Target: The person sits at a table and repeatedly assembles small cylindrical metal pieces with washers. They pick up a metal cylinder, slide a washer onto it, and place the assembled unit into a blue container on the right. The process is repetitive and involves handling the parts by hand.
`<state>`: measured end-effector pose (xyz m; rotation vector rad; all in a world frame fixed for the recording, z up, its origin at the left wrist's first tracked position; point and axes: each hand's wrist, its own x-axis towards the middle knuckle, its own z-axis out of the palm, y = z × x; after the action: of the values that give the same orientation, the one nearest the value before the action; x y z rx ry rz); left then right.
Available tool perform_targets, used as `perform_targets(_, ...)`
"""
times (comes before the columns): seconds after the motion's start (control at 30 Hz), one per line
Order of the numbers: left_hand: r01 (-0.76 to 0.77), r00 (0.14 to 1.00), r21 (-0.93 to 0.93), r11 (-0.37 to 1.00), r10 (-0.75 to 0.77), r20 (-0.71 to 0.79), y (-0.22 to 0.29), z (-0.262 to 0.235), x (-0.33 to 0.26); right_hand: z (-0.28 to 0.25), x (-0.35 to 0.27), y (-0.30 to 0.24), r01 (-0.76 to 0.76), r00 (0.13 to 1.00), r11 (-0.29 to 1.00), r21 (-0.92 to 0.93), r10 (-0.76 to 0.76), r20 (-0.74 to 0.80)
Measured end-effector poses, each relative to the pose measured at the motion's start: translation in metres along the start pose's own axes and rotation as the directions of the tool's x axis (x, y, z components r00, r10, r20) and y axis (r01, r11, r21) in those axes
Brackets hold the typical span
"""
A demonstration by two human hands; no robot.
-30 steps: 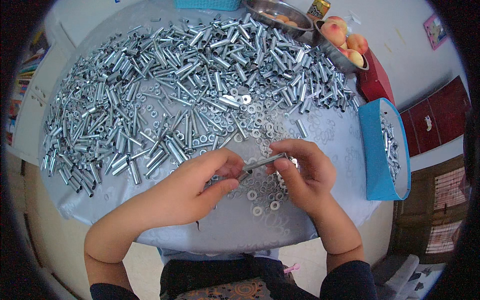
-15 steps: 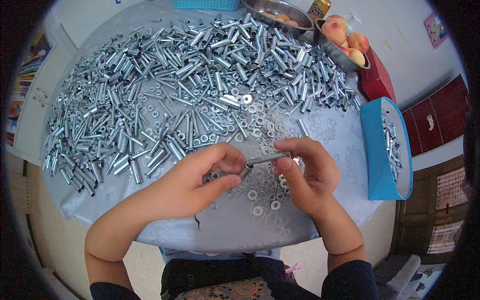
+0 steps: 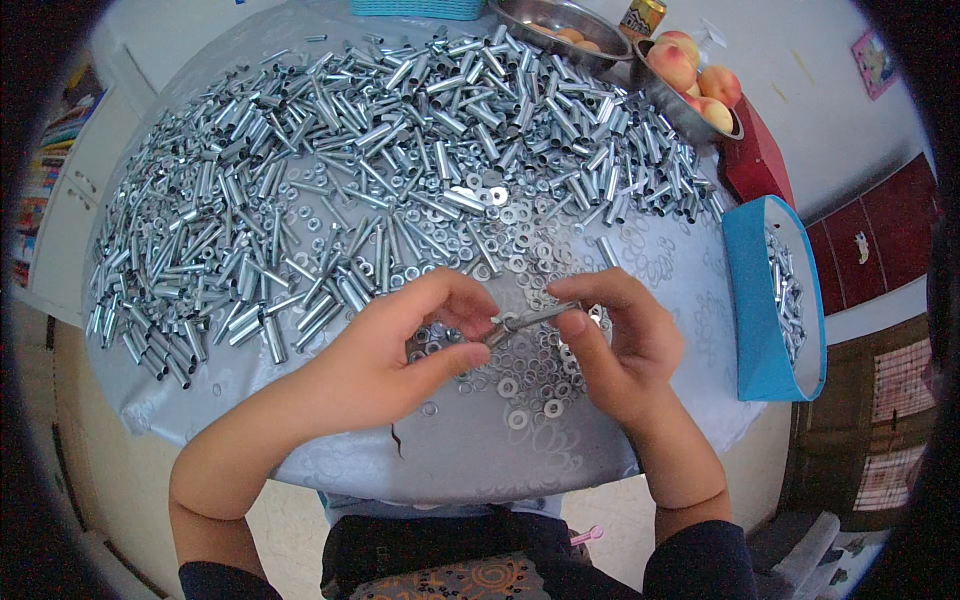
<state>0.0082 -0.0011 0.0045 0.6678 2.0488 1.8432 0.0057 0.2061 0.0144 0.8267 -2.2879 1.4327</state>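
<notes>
Over the near middle of the table, my right hand [image 3: 625,345] pinches a slim silver metal sleeve [image 3: 541,316] between thumb and fingertips. My left hand [image 3: 415,340], thumb and fingers closed, grips a short metal piece [image 3: 496,335] at the sleeve's left end; the fingers hide most of it, so its kind is unclear. The two parts meet and lie nearly in line, tilted up to the right. Below and around my hands lie loose flat washers [image 3: 517,420] and thin rings. Beyond them spreads a wide heap of metal sleeves [image 3: 440,160], bolts and nuts.
A blue fabric bin [image 3: 755,310] holding metal parts stands at the table's right edge. At the back right are a steel bowl of peaches [image 3: 690,85], a steel basin [image 3: 560,35], a can [image 3: 642,17] and a red box [image 3: 757,155]. A turquoise basket [image 3: 417,8] sits at the far edge.
The sleeve in my right hand has tilted, its right end higher, and now sits more in line with the piece in my left hand. Both hands stay in nearly the same place.
</notes>
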Motion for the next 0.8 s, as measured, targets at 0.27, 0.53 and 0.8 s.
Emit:
perform_targets(0.27,-0.075,0.997,0.064,0.995,0.074,0.020,-0.005,0.001,0.001,-0.003,0.003,-0.006,-0.052,0.993,0.996,0.076,0.044,0.106)
perform_targets(0.53,-0.089,0.996,0.033,0.995,0.089,-0.004,-0.006,-0.001,0.000,-0.002,0.006,-0.002,-0.121,0.991,0.990,-0.075,0.125,0.056)
perform_targets(0.8,-0.122,0.983,0.018,0.992,0.123,-0.137,-0.001,-0.003,0.003,-0.001,0.005,0.018,0.040,0.923,0.919,-0.393,0.116,0.366)
